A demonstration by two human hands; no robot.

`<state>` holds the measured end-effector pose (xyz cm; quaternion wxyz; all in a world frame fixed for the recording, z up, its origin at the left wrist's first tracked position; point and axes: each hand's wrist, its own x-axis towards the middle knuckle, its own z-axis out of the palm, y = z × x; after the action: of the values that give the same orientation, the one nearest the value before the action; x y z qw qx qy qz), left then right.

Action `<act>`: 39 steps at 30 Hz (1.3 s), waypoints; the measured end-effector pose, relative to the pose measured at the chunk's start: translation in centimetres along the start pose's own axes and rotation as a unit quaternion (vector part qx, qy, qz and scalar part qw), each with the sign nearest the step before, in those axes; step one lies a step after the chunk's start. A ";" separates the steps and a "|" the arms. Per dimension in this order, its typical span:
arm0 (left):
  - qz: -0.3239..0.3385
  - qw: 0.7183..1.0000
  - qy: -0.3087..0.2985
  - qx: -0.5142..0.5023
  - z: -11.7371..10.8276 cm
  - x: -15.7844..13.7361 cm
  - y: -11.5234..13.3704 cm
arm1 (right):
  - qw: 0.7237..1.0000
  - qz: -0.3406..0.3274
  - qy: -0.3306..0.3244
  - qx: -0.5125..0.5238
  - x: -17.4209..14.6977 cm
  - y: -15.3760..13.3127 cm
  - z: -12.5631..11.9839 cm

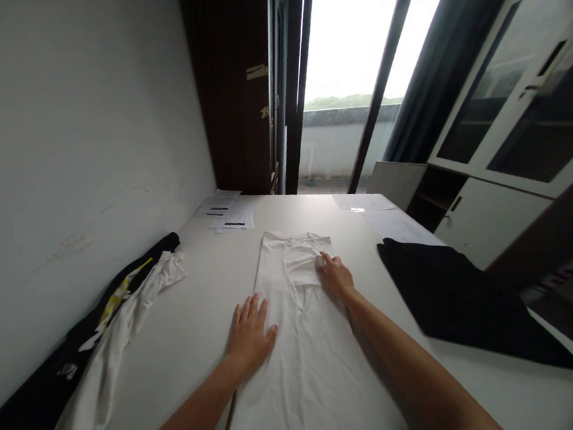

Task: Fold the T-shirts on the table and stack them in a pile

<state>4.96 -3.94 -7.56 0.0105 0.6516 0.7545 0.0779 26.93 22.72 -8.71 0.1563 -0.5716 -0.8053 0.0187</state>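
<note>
A long white garment (298, 348), its exact kind unclear, lies stretched over the white table in front of me, its narrower end pointing away. My left hand (249, 335) rests flat on its left edge with the fingers spread. Near the far end, my right hand (336, 274) has its fingers curled round a bunched bit of the white cloth at the right edge. Creases run across the fabric beside that hand and down the middle.
Along the left wall lie rumpled black, yellow and white clothes (109, 364). A black folded cloth (464, 300) sits on the right. Paper sheets (231, 216) and clear sheets (392, 219) are at the table's (211, 268) far end. Cabinets (497, 210) stand beyond.
</note>
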 end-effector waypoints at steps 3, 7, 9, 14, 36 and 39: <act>0.002 1.000 0.003 0.000 0.2 0.1 -0.1 | 1.000 0.010 -0.023 0.005 -0.1 -0.1 -0.4; 0.007 1.000 0.015 -0.004 0.2 0.1 -0.3 | 0.997 0.011 -0.020 0.074 0.6 0.1 -1.5; 0.007 1.000 0.015 -0.007 0.1 0.1 -0.2 | 0.992 0.032 0.000 0.120 1.0 0.4 -2.2; -0.004 1.000 0.000 -0.011 -0.2 0.0 -0.1 | 0.971 0.070 0.000 0.230 0.2 1.2 -2.9; 0.030 0.998 0.045 -0.011 -0.6 -0.1 -0.1 | 0.979 -0.186 0.020 0.084 -1.1 -2.6 -4.2; 0.110 0.993 0.037 -0.024 -1.4 -0.4 0.2 | 0.962 -0.263 -0.033 0.070 0.2 -5.4 -3.1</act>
<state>5.00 -4.47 -6.17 -0.0104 0.7271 0.6757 0.1210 22.80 20.59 -4.63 0.1684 -0.3260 -0.9288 0.0525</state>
